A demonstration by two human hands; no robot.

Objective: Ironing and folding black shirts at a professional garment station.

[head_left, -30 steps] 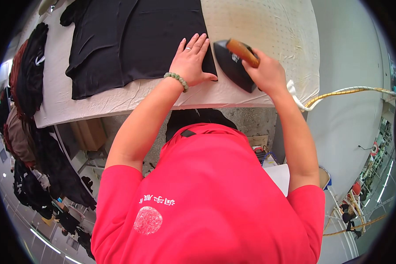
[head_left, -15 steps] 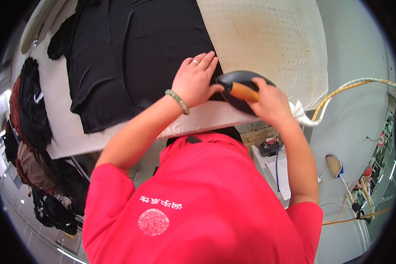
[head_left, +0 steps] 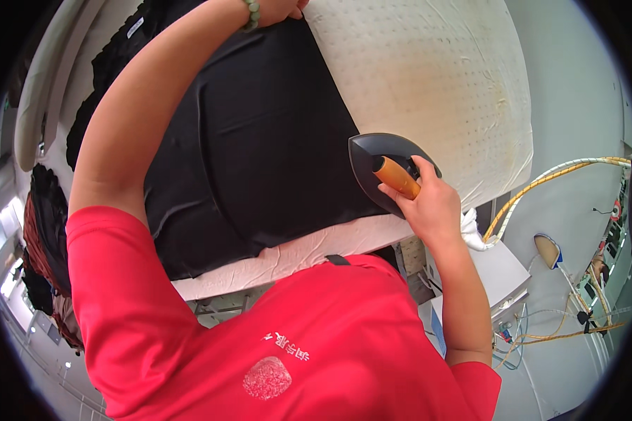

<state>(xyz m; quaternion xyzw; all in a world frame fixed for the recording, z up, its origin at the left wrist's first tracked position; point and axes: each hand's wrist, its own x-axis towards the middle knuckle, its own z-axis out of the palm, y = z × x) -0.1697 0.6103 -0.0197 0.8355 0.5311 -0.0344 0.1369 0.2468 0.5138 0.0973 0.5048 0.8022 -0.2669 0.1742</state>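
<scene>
A black garment (head_left: pixel 274 126) lies spread over the pale padded ironing table (head_left: pixel 428 70), with a few creases running along its left part. My right hand (head_left: pixel 432 203) is wrapped round the orange handle of a dark steam iron (head_left: pixel 369 158). The iron rests at the garment's near right corner, its pointed end toward the left. Far ahead, partly cut off by the picture's upper edge, my left hand (head_left: pixel 277 10) pinches the garment's right edge between its fingertips. A green bead bracelet (head_left: pixel 251 14) circles that wrist.
White and yellow hoses (head_left: pixel 534 186) run from beside the iron to the right. A white box-like unit (head_left: pixel 498 277) stands below the table's right side. Dark and rust-coloured clothes (head_left: pixel 45 231) hang at the left. A padded arm (head_left: pixel 45 98) extends along the far left.
My left hand has gone from lying flat near the garment's near right edge to its far end, where it grips the edge. The iron has shifted slightly nearer to me.
</scene>
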